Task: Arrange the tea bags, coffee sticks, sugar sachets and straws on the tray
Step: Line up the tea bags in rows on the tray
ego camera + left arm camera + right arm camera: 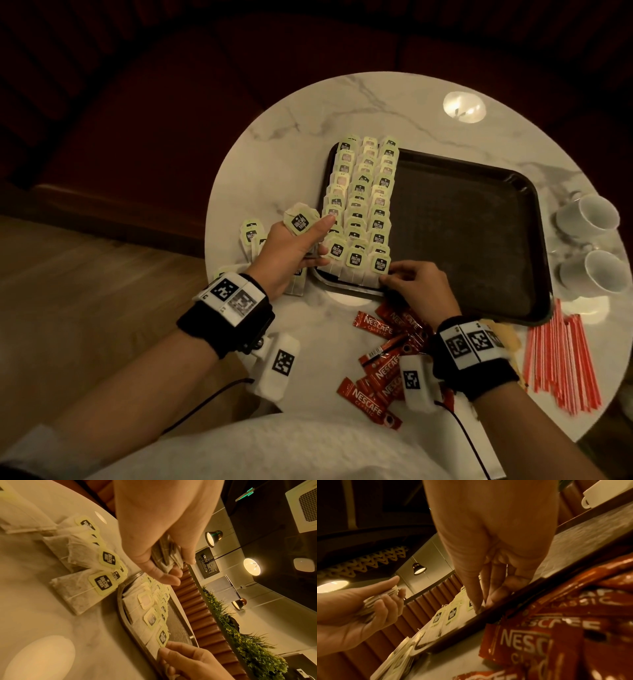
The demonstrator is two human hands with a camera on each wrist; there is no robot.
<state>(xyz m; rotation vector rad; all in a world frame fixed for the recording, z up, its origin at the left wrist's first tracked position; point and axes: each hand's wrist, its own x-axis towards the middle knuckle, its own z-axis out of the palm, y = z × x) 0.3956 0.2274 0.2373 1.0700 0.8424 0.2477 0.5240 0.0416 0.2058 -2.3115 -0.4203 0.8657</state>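
The round table point(308, 113) carries the tray point(479, 240), whose right part lies bare; three rows of tea bags point(363, 205) fill its left edge. Coffee sticks point(376, 370) lie at the table's near edge, straws point(561, 359) at its right. The left hand point(291, 253) grips a stack of tea bags point(164, 553). The right hand point(418, 284), fingers curled, seemingly pinches the nearest bag point(376, 270) at the tray's near rim.

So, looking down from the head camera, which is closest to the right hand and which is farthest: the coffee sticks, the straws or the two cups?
From the right hand:
1. Coffee sticks, just below the hand on the table.
2. Straws, off to the right, past the tray's corner.
3. Cups, at the table's far right edge.
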